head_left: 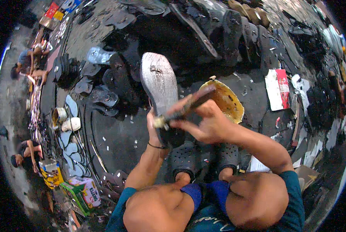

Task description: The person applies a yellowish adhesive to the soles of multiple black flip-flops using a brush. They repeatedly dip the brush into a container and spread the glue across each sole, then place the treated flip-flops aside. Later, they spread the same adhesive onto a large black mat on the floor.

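Observation:
In my left hand (pixel 153 123) is a shoe sole (pixel 160 79), held upright with its toe end pointing away from me. Its upper part looks pale and shiny, while the heel end is dark. The fingers of this hand are partly hidden behind the sole. My right hand (pixel 211 123) grips a dark-handled brush (pixel 188 106), somewhat blurred by motion. The brush's yellowish tip lies over the lower part of the sole; whether it touches cannot be made out. Just beyond my right hand sits a yellow-stained bowl (pixel 239 113) with dark spots inside.
Dark soles (pixel 231 33) stand in a row at the far side. More footwear pieces (pixel 103 96) lie left. Light-blue cut-outs (pixel 74 164) and cans (pixel 59 116) are farther left. A red-and-white carton piece (pixel 276 89) lies right. Two people (pixel 26 152) sit at the left edge.

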`<action>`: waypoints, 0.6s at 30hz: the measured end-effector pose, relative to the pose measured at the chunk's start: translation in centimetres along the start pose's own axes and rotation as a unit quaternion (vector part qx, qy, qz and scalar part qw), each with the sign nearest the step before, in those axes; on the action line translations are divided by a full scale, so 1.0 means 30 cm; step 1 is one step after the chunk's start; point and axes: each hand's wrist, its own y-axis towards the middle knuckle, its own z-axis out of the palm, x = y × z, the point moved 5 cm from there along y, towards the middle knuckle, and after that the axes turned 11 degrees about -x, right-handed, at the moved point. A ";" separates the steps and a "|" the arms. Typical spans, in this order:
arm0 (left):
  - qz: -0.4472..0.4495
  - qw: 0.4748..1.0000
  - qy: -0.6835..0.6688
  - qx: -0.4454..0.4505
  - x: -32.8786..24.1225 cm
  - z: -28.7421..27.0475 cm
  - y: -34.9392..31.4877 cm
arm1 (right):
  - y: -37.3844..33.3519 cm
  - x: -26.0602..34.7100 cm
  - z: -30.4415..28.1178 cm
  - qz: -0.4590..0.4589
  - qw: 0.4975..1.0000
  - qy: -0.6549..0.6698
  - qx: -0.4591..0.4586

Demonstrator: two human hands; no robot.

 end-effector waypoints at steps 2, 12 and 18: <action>-0.080 0.977 -0.119 0.161 0.039 0.048 -0.026 | 0.081 -0.111 -0.009 0.009 0.997 0.051 -0.061; 0.093 0.995 0.038 0.028 -0.113 -0.101 0.039 | -0.071 -0.005 0.001 -0.108 0.989 -0.015 -0.099; -0.129 0.987 -0.088 0.023 -0.027 -0.024 0.032 | -0.132 0.143 0.032 -0.226 0.972 -0.062 0.025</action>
